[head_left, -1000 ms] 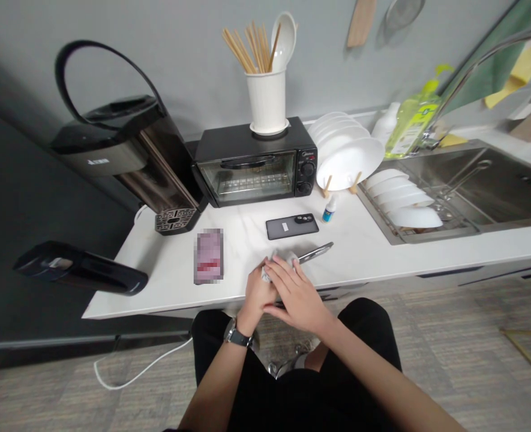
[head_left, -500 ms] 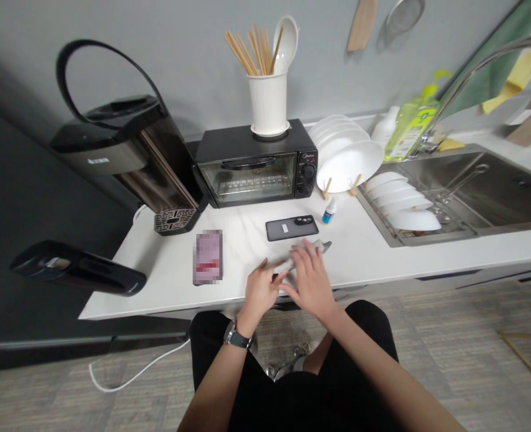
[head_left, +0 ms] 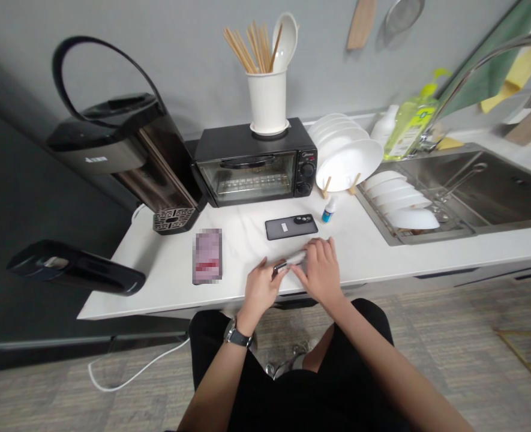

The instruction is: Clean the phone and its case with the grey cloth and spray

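Near the front edge of the white counter (head_left: 242, 240), my left hand (head_left: 261, 288) is closed on the dark end of a slim object (head_left: 296, 258) with a pale, whitish part; I cannot make out what it is. My right hand (head_left: 321, 270) has its fingers pressed together over the far end of the same object, hiding that end. Just beyond the hands lies a dark grey phone (head_left: 291, 227) with its camera side up. A small white and blue bottle (head_left: 329, 210) stands to the right of the phone.
A pixelated pink item (head_left: 207, 256) lies left of my hands. Behind are a toaster oven (head_left: 254, 177), a black dispenser (head_left: 139, 162) and racked white plates (head_left: 350, 165). A dark cylindrical object (head_left: 76, 267) is at far left, the sink (head_left: 494, 186) at right.
My right hand has shifted slightly right and its fingers have drawn together. More of the pale object shows between my hands. My left hand stays nearly in place.
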`<state>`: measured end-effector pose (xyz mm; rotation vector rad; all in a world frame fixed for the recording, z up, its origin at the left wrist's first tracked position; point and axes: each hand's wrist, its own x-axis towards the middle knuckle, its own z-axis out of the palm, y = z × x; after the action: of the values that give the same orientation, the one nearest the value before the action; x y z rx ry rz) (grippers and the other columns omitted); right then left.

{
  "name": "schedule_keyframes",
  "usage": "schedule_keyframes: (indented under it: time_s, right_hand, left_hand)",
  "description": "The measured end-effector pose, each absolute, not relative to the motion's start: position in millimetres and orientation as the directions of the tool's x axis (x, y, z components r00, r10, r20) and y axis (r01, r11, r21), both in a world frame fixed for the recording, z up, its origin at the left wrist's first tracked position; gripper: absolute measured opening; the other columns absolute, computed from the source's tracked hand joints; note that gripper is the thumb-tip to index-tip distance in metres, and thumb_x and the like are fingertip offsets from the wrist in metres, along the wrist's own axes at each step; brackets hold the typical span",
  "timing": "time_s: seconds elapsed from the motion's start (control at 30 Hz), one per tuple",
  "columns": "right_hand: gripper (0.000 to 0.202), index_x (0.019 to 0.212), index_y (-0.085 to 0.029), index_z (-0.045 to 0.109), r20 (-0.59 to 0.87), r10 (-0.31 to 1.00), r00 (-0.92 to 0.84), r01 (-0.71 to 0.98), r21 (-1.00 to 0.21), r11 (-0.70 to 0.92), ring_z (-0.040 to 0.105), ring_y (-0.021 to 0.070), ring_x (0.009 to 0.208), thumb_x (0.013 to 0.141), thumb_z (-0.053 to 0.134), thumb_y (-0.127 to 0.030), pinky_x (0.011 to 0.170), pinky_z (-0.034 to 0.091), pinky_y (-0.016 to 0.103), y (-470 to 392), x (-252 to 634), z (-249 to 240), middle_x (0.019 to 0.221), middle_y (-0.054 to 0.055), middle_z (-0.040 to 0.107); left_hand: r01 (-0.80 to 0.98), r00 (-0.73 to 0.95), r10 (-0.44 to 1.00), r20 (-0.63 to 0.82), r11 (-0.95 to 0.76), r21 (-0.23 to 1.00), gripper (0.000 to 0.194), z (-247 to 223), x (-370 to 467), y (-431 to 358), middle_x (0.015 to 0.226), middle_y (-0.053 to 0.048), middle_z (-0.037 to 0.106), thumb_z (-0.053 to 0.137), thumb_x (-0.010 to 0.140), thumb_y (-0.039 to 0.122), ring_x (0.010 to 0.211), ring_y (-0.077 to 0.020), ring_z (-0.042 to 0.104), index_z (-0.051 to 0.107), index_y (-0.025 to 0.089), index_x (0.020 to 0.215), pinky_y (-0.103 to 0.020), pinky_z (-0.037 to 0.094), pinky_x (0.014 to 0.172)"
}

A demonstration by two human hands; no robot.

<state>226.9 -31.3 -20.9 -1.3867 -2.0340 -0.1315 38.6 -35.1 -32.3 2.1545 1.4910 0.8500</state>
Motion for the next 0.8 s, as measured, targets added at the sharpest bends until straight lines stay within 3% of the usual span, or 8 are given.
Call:
schedule_keyframes:
  time_s: [0.13, 0.23, 0.33, 0.4, 0.5, 0.6, 0.7, 0.8]
  right_hand:
    - [0.068, 0.153, -0.009, 0.044, 0.507, 0.689, -0.518, 0.708, -0.199, 0.678, 0.04, 0.0363, 0.15, 0.107, 0.039, -0.059, 0.126, 0.025, 0.061, -54, 190, -26, 0.151, 0.021, 0.056]
    - [0.073, 0.162, -0.01, 0.033, 0.475, 0.628, -0.616, 0.653, -0.136, 0.745, 0.037, 0.0332, 0.153, 0.107, 0.04, -0.058, 0.127, 0.027, 0.056, -53, 202, -32, 0.159, 0.019, 0.051]
    - [0.072, 0.161, -0.01, 0.034, 0.508, 0.682, -0.526, 0.731, -0.139, 0.668, 0.041, 0.0354, 0.15, 0.107, 0.043, -0.057, 0.126, 0.028, 0.06, -38, 239, -33, 0.153, 0.021, 0.055]
    - [0.063, 0.151, -0.01, 0.046, 0.535, 0.731, -0.424, 0.789, -0.177, 0.588, 0.049, 0.0362, 0.141, 0.106, 0.045, -0.055, 0.124, 0.029, 0.061, -28, 260, -29, 0.142, 0.021, 0.061]
    - [0.047, 0.125, -0.014, 0.062, 0.568, 0.779, -0.265, 0.846, -0.25, 0.47, 0.058, 0.035, 0.123, 0.107, 0.043, -0.053, 0.121, 0.034, 0.062, -20, 267, -23, 0.119, 0.017, 0.067]
    - [0.051, 0.125, -0.013, 0.06, 0.58, 0.791, -0.195, 0.855, -0.294, 0.427, 0.053, 0.0392, 0.131, 0.106, 0.042, -0.057, 0.121, 0.03, 0.067, -28, 239, -21, 0.123, 0.02, 0.066]
    - [0.068, 0.147, -0.009, 0.049, 0.525, 0.751, -0.4, 0.77, -0.253, 0.586, 0.04, 0.0408, 0.148, 0.104, 0.045, -0.062, 0.125, 0.024, 0.067, -45, 203, -22, 0.145, 0.023, 0.058]
    - [0.079, 0.16, -0.009, 0.037, 0.456, 0.658, -0.599, 0.654, -0.195, 0.731, 0.039, 0.0352, 0.152, 0.104, 0.045, -0.064, 0.126, 0.028, 0.06, -54, 194, -24, 0.155, 0.02, 0.054]
  left_hand:
    - [0.732, 0.25, 0.937, 0.246, -0.349, 0.586, 0.019, -42, 36, -33, 0.1, -0.005, 0.083, 0.064, 0.092, 0.011, 0.098, -0.0248, 0.08, 0.079, 0.021, 0.099, -0.042, 0.057, 0.111]
    - [0.738, 0.226, 0.943, 0.243, -0.329, 0.59, 0.021, -43, 35, -33, 0.103, -0.008, 0.083, 0.065, 0.089, 0.008, 0.099, -0.0257, 0.079, 0.078, 0.019, 0.102, -0.04, 0.061, 0.103]
    - [0.735, 0.236, 0.941, 0.241, -0.335, 0.589, 0.013, -37, 36, -34, 0.093, -0.006, 0.082, 0.065, 0.097, 0.021, 0.096, -0.0256, 0.08, 0.078, 0.021, 0.096, -0.041, 0.058, 0.107]
    - [0.74, 0.237, 0.942, 0.239, -0.334, 0.584, 0.017, -32, 38, -35, 0.087, -0.005, 0.082, 0.064, 0.101, 0.029, 0.097, -0.0259, 0.08, 0.079, 0.022, 0.095, -0.042, 0.055, 0.111]
    - [0.734, 0.234, 0.939, 0.251, -0.34, 0.588, 0.019, -29, 39, -36, 0.103, -0.004, 0.083, 0.063, 0.102, 0.03, 0.106, -0.0253, 0.079, 0.079, 0.025, 0.112, -0.043, 0.051, 0.117]
    - [0.729, 0.239, 0.936, 0.257, -0.348, 0.59, 0.019, -32, 38, -35, 0.104, -0.004, 0.083, 0.063, 0.102, 0.028, 0.106, -0.0249, 0.079, 0.079, 0.025, 0.11, -0.044, 0.05, 0.118]
    - [0.748, 0.251, 0.938, 0.239, -0.345, 0.568, 0.016, -40, 36, -32, 0.095, -0.004, 0.082, 0.064, 0.097, 0.021, 0.097, -0.0242, 0.079, 0.079, 0.024, 0.101, -0.042, 0.055, 0.112]
    - [0.773, 0.216, 0.949, 0.229, -0.309, 0.553, 0.02, -45, 35, -32, 0.103, -0.007, 0.082, 0.064, 0.091, 0.012, 0.1, -0.0261, 0.078, 0.077, 0.021, 0.103, -0.041, 0.06, 0.103]
